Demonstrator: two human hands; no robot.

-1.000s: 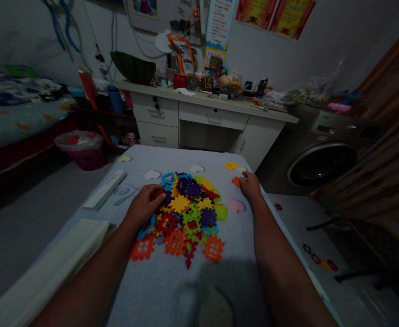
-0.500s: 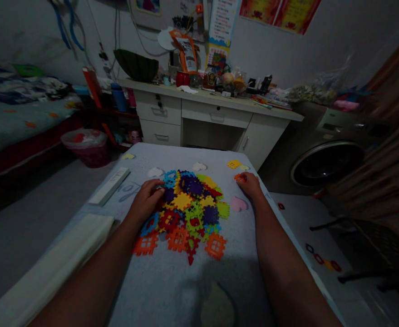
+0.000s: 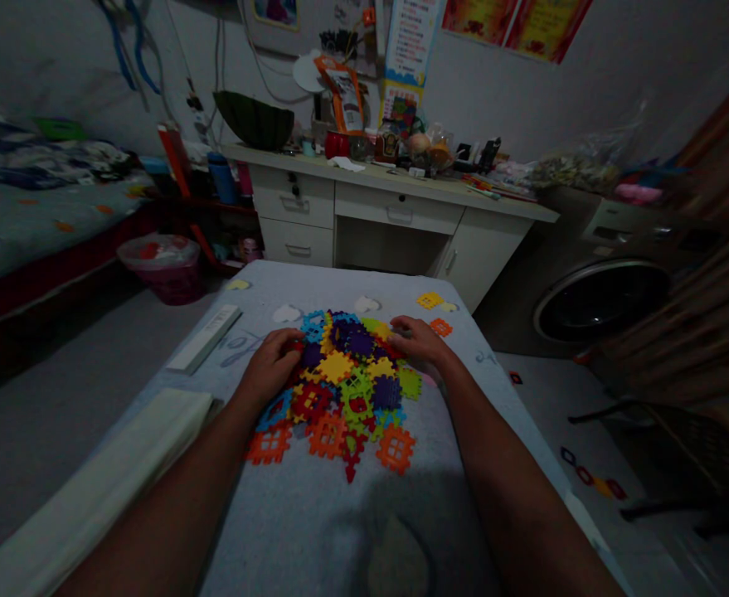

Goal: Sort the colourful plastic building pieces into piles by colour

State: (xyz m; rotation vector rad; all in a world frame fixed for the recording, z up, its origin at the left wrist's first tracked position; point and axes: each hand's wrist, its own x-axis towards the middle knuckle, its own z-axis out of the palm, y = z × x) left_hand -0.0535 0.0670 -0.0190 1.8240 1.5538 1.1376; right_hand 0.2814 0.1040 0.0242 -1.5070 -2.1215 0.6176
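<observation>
Forearms outstretched, a person's left hand (image 3: pixel 270 362) curls at the left edge of notched plastic pieces (image 3: pixel 335 366), its grip unclear; the right hand (image 3: pixel 419 340), thumb and fingers parted, reaches their right edge. The multicoloured heap sits mid-table, cloth (image 3: pixel 302 522) stretching nearer, white box (image 3: pixel 206 340) leftward.
</observation>
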